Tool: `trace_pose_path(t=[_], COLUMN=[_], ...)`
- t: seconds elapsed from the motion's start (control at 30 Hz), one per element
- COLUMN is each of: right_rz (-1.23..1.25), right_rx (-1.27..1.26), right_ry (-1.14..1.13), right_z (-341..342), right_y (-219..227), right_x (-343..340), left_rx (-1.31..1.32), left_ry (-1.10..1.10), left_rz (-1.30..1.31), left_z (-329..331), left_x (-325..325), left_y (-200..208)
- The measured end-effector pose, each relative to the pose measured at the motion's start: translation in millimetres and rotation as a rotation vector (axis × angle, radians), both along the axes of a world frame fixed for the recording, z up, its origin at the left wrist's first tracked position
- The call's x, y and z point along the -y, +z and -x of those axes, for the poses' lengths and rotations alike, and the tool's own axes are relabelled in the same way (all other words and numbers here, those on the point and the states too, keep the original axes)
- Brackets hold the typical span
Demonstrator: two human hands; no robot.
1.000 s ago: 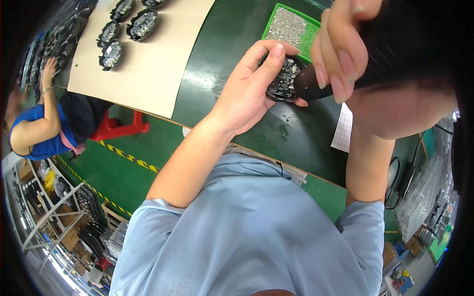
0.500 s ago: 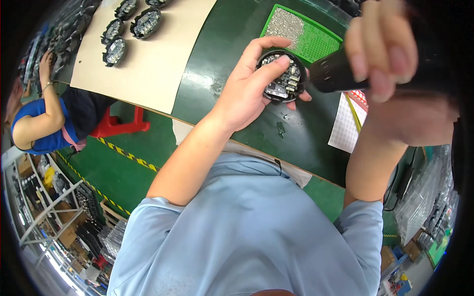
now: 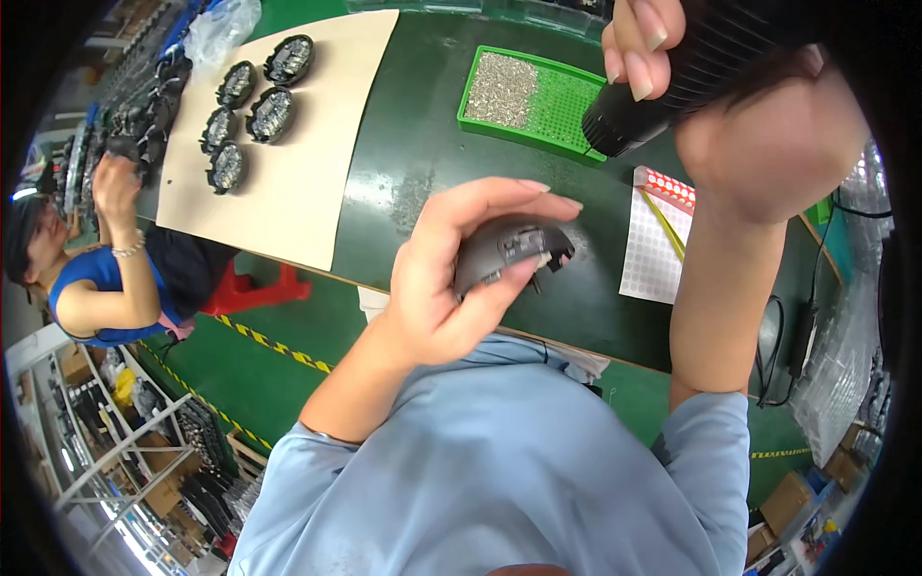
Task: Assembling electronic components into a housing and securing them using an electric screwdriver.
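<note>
The left hand [image 3: 432, 283] curls its thumb and fingers around a dark rounded housing [image 3: 501, 248], held above the green counter [image 3: 399, 134] near its front edge. The right hand [image 3: 759, 134], higher up, is wrapped around a black ribbed cylindrical tool [image 3: 715, 62], whose tip reaches over the right end of a green tray [image 3: 538, 141]. Small silvery metal pieces [image 3: 501, 91] fill the tray's left part. Five open circuit-board units [image 3: 272, 114] lie on a beige sheet [image 3: 307, 163] at left.

We can read no words, brands or numbers here; the one warning marking we make out is black-and-yellow striped tape [image 3: 277, 344] on the green floor [image 3: 254, 379].
</note>
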State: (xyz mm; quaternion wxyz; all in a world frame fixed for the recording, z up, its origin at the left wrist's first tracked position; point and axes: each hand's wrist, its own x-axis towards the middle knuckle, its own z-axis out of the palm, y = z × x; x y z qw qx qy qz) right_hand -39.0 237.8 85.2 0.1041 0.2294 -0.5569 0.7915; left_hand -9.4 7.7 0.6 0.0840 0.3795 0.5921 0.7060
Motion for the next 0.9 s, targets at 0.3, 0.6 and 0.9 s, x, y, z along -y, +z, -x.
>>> trace_pose_path(t=[0.3, 0.6, 0.9], right_rz=[0.048, 0.029, -0.045], right_rx=[0.04, 0.118, 0.194], right_ry=[-0.12, -0.145, -0.133], right_z=[18, 11, 9], right_y=[22, 23, 31], right_x=[27, 30, 31], left_rx=[0.1, 0.358, 0.36], left_ry=[-0.023, 0.174, 0.323], left_rz=[-0.064, 0.004, 0.088], left_z=[-2, 72, 223], left_x=[13, 28, 13], left_y=[21, 50, 65])
